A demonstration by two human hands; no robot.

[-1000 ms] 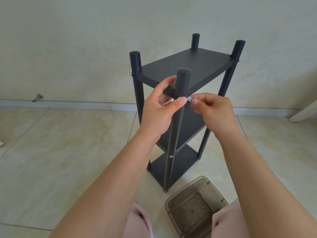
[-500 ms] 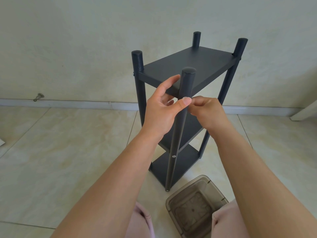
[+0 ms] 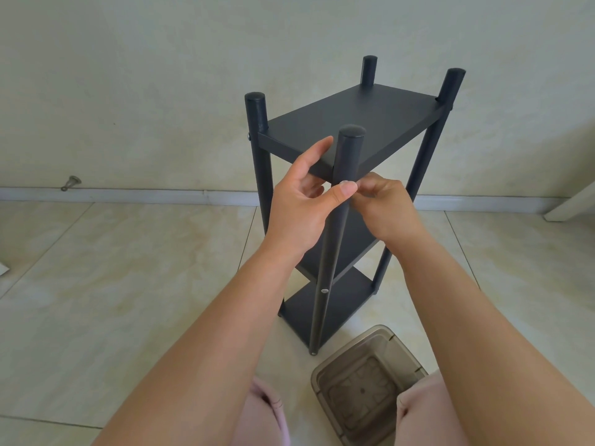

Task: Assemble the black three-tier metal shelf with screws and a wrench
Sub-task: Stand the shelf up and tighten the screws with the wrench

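The black three-tier shelf (image 3: 354, 120) stands upright on the tiled floor, with round posts at its corners. My left hand (image 3: 299, 204) holds the near front post (image 3: 346, 156) just under the top tier, thumb across the front of it. My right hand (image 3: 383, 204) is at the right side of the same post, its fingertips pinched together against the post; what they pinch is hidden. A silver screw head (image 3: 324, 290) shows lower on this post, and another at the left post (image 3: 249, 136).
A translucent brown plastic box (image 3: 370, 387) sits on the floor between my knees, just in front of the shelf. A metal door stop (image 3: 71, 182) sticks out of the baseboard at left. A white furniture edge (image 3: 570, 206) is at far right.
My right hand has moved left to the post; the small silver piece seen between its fingertips a second ago is now hidden there. The view has shifted slightly.
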